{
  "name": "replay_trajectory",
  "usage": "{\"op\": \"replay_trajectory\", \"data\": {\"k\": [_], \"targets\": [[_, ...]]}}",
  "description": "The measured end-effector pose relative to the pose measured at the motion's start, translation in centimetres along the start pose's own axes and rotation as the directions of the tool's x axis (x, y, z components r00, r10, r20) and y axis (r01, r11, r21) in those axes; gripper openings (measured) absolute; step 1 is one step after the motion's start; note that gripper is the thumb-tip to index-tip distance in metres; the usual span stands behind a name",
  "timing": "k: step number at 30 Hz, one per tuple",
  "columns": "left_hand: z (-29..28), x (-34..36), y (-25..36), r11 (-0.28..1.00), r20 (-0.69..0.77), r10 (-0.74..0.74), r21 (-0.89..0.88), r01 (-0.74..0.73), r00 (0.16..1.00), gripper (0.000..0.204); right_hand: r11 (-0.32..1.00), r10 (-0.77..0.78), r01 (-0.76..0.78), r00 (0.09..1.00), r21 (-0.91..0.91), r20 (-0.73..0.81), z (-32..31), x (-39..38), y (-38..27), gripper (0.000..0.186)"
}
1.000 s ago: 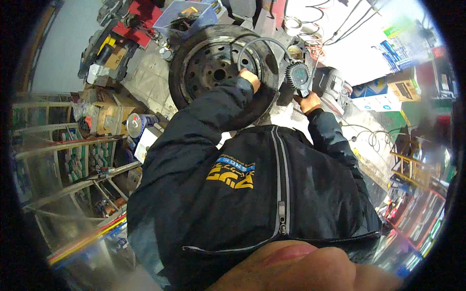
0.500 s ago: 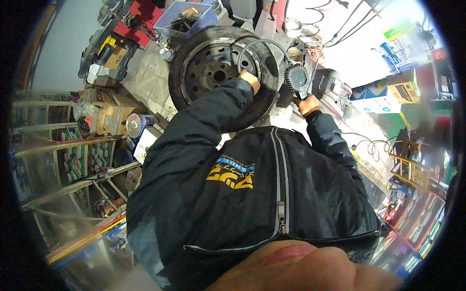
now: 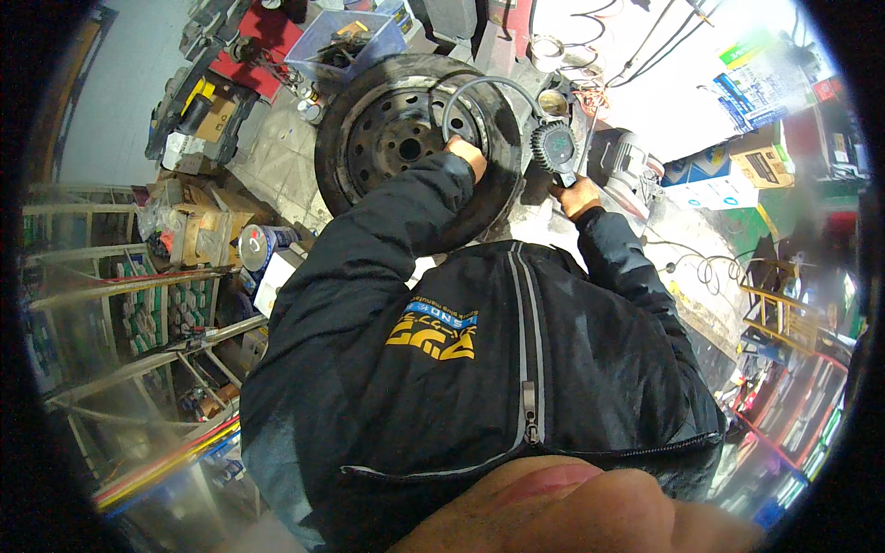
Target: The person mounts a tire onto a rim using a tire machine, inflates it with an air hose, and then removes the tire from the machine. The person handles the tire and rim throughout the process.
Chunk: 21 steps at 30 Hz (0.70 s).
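A car wheel [image 3: 387, 170], a black tyre on a dark steel rim with round holes, lies flat on the floor ahead of me. Over the rim's right part my left hand [image 3: 467, 158] is closed on the end of a grey air hose [image 3: 489, 81]. What the hose end meets under my fingers is hidden. The hose arcs over the tyre to a tyre inflator gauge [image 3: 554, 147] with a round ribbed dark head. My right hand [image 3: 579, 197] grips the gauge's handle, right of the tyre.
A clear plastic bin [image 3: 355, 44] of tools stands beyond the wheel. Right of the gauge sits a grey motor-driven machine [image 3: 625, 166]. Boxes [image 3: 765, 158] are farther right. An open tool case [image 3: 207, 115], a can [image 3: 258, 247] and shelves [image 3: 138, 295] line the left.
The whole view has shifted slightly, with the wheel, hose and gauge now a little farther left in it. Both hands keep their hold.
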<state>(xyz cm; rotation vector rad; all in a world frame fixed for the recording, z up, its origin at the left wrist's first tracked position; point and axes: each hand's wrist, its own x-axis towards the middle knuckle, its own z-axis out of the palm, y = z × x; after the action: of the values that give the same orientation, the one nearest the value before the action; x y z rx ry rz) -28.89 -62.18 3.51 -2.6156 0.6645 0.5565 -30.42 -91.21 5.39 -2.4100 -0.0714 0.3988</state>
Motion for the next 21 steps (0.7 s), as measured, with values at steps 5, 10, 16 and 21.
{"op": "replay_trajectory", "data": {"k": [5,10,16,21], "targets": [[0.1,-0.1,0.0,0.999,-0.005,0.015,0.048,-0.015,1.000,0.023,0.996,-0.056,0.057,0.998,0.066,-0.022,-0.1,0.0,-0.2,0.049],[-1.3,-0.6,0.0,1.000,0.025,0.007,0.029,-0.007,1.000,0.023,1.000,-0.007,0.007,1.000,-0.003,0.014,-0.2,0.2,-0.3,0.053],[-2.7,-0.7,0.0,0.999,0.160,0.016,0.029,-0.021,0.987,0.029,0.998,-0.004,0.006,1.000,-0.065,0.018,-0.6,0.1,-1.2,0.058],[-1.0,-0.5,0.0,0.997,-0.035,-0.004,0.072,0.006,0.999,0.021,1.000,0.004,-0.004,0.998,0.012,0.059,-1.0,-0.2,-1.9,0.062]]}}
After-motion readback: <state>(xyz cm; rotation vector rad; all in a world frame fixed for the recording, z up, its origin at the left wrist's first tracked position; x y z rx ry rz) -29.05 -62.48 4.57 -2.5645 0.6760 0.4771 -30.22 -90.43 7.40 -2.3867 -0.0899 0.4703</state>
